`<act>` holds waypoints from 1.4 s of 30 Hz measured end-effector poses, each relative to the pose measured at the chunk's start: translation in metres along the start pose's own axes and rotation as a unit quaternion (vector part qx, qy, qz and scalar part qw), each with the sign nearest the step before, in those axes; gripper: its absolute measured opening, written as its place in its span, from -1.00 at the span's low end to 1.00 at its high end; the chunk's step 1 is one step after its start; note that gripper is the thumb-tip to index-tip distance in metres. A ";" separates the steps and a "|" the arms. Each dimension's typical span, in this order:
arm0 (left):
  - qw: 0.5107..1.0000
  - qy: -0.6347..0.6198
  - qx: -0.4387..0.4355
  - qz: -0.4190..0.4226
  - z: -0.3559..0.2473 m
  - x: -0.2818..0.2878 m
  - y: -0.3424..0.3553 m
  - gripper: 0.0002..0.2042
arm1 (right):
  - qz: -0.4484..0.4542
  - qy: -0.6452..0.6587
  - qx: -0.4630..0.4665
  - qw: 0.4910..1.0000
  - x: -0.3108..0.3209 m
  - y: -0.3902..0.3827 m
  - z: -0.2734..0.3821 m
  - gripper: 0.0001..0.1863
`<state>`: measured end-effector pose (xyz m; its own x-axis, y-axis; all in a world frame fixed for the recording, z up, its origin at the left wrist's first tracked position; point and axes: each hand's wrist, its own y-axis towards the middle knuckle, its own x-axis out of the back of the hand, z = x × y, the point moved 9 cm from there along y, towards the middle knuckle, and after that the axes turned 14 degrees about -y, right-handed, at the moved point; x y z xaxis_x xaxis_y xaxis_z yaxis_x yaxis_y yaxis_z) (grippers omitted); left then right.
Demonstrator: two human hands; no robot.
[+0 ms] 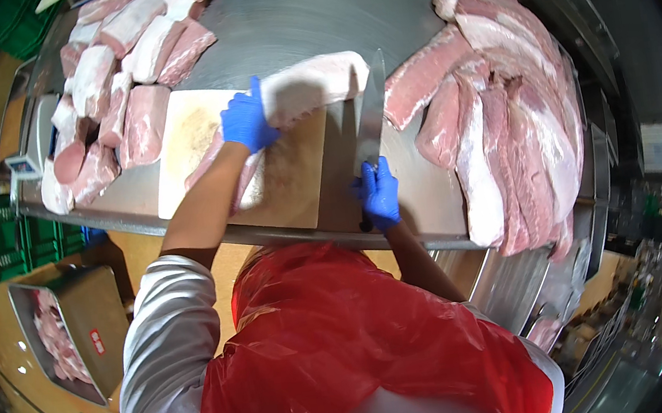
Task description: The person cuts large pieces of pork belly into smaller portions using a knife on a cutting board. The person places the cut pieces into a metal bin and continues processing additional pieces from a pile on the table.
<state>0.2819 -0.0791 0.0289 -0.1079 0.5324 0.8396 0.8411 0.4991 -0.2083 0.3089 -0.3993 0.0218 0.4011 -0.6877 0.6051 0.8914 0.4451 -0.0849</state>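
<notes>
A long pale pork loin (315, 83) lies at the far side of the cutting board (295, 186), its right end reaching past the board. My left hand (249, 120), in a blue glove, grips the loin's left end. Under my left wrist, another piece of pork (249, 185) lies on the board, partly hidden by the forearm. My right hand (380, 192), also gloved in blue, is closed round the handle of a long, broad knife (371, 122). Its blade points away from me, just right of the loin's end, and I cannot tell whether they touch.
Cut pork blocks (136, 57) are heaped left of the board on the steel table (297, 10). Whole loins (502, 109) are piled at the right. Below the table's left edge stand green crates (17, 235) and a steel bin (95, 321) holding meat pieces.
</notes>
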 end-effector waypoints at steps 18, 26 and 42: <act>0.410 -0.873 0.171 0.203 0.048 -0.134 -0.127 -0.68 | 0.170 0.466 -0.088 0.864 -0.072 0.092 0.036 -0.82; 0.626 -0.710 0.130 0.296 -0.043 -0.167 -0.140 -0.76 | 0.261 0.399 0.016 0.879 -0.111 0.156 0.078 -0.74; 0.879 -0.477 -0.011 0.024 0.099 0.045 -0.067 -0.64 | 0.180 0.267 -0.076 0.944 0.030 0.062 0.034 -0.70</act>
<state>0.1678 -0.0205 0.0312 -0.4578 0.8887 0.0261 0.8659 0.4523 -0.2136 0.3697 -0.3732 0.0614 0.6967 -0.7165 0.0341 0.6810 0.6458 -0.3453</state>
